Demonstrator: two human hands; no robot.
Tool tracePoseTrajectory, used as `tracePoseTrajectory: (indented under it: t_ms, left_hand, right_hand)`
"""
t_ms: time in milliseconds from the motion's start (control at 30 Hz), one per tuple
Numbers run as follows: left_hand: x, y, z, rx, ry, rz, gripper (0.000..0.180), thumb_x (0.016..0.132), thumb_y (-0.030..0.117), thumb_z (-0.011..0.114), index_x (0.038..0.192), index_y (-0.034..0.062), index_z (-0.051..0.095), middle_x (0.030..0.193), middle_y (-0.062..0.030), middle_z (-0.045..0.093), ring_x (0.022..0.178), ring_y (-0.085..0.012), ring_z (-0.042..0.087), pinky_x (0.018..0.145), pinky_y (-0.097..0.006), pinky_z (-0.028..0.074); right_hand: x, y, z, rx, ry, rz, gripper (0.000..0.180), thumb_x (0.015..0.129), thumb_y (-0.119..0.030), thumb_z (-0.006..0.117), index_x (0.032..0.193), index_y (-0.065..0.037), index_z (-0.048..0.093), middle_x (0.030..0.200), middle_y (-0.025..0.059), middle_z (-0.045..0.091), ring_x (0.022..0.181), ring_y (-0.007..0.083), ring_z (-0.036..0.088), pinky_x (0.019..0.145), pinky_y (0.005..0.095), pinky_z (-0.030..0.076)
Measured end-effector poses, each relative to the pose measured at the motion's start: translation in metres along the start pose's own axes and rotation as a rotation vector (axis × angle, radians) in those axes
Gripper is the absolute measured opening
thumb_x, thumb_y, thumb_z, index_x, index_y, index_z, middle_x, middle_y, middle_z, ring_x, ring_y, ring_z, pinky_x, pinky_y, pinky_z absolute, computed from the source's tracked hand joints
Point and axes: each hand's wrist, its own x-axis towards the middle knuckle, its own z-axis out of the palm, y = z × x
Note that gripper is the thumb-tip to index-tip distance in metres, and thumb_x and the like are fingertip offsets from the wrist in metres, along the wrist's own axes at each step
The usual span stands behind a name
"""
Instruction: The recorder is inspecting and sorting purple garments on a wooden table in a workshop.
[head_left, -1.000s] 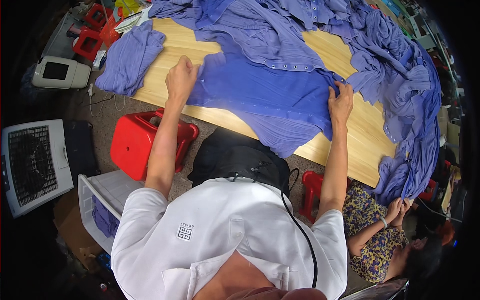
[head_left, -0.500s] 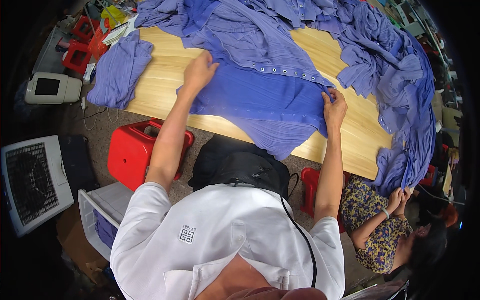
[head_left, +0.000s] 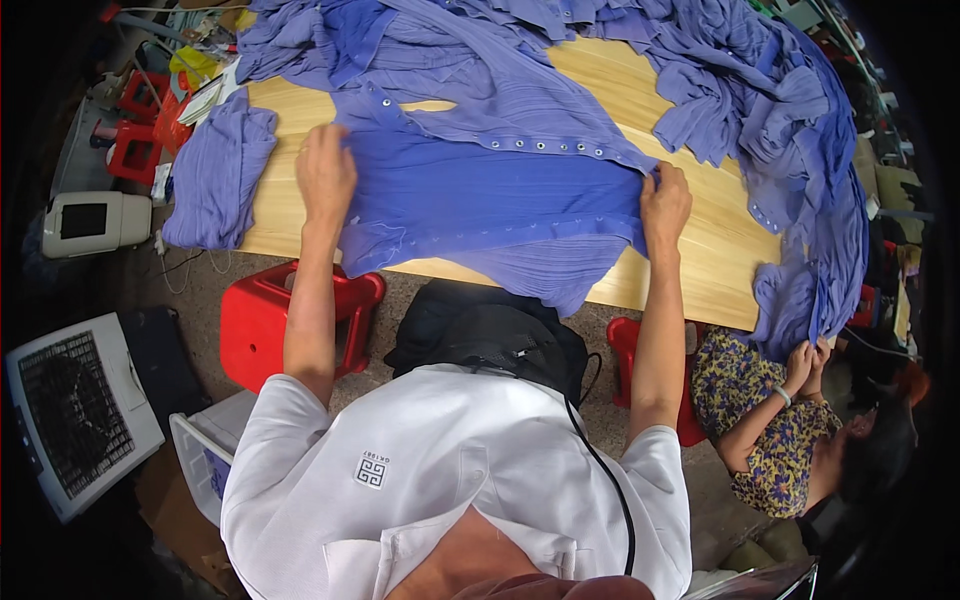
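A blue-purple ribbed garment (head_left: 490,180) lies spread on the table in front of me, with a row of round metal snaps along one band. My right hand (head_left: 665,208) is closed on its right edge, thumb and fingers pinching the cloth where the snap band ends. At the opposite edge is my left hand (head_left: 327,175), against the garment's left side. Its fingers are bent and slightly blurred, so whether cloth is between them does not show. The near part of the garment hangs over the table's front edge.
More purple garments are heaped on the wooden table (head_left: 705,270) at the back and right; a folded one (head_left: 220,170) lies left. Red stools (head_left: 255,335) stand below the front edge. A co-worker in a flowered top (head_left: 760,435) handles cloth at the right.
My left hand has moved left and a little nearer. The garment's left side now lies more spread out, its snap band stretched further left. My right hand keeps its grip on the right edge.
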Motion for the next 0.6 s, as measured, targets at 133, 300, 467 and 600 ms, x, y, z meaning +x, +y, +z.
tracePoseTrajectory:
  t_ms: [133, 300, 467, 600]
  left_hand:
    - [0.031, 0.065, 0.003, 0.029, -0.077, 0.4, 0.052, 0.089, 0.006, 0.079, 0.138, 0.0125, 0.065, 0.148, -0.0129, 0.063, 0.144, -0.0363, 0.056, 0.116, -0.061, 0.042]
    - [0.047, 0.051, 0.026, 0.022, -0.124, 0.451, 0.023, 0.092, 0.01, 0.077, 0.113, 0.0124, 0.067, 0.112, -0.0058, 0.067, 0.119, -0.0286, 0.066, 0.117, -0.06, 0.04]
    - [0.041, 0.029, 0.011, 0.082, -0.171, 0.448, 0.025, 0.09, 0.009, 0.075, 0.113, 0.0108, 0.067, 0.109, -0.0079, 0.067, 0.115, -0.0288, 0.067, 0.116, -0.061, 0.04]
    - [0.041, 0.03, -0.001, 0.074, -0.073, 0.583, 0.024, 0.09, 0.009, 0.074, 0.112, 0.0104, 0.065, 0.104, -0.008, 0.067, 0.115, -0.028, 0.067, 0.12, -0.061, 0.037]
  right_hand:
    - [0.002, -0.042, -0.014, -0.084, 0.066, -0.132, 0.052, 0.087, -0.016, 0.086, 0.135, -0.014, 0.069, 0.135, 0.0139, 0.066, 0.123, 0.0342, 0.063, 0.096, 0.0519, 0.048]
    - [0.014, -0.043, -0.003, 0.002, -0.036, -0.314, 0.03, 0.095, -0.013, 0.079, 0.125, -0.015, 0.075, 0.121, 0.0111, 0.074, 0.104, 0.0351, 0.073, 0.086, 0.0492, 0.058]
    - [0.024, -0.024, 0.001, 0.19, -0.032, -0.238, 0.008, 0.102, -0.011, 0.073, 0.109, -0.007, 0.073, 0.111, 0.0118, 0.077, 0.095, 0.0379, 0.076, 0.078, 0.047, 0.062]
    - [0.027, -0.028, 0.005, 0.322, 0.014, -0.298, 0.012, 0.101, -0.009, 0.073, 0.113, -0.007, 0.073, 0.112, 0.0124, 0.077, 0.099, 0.0374, 0.076, 0.081, 0.0468, 0.062]
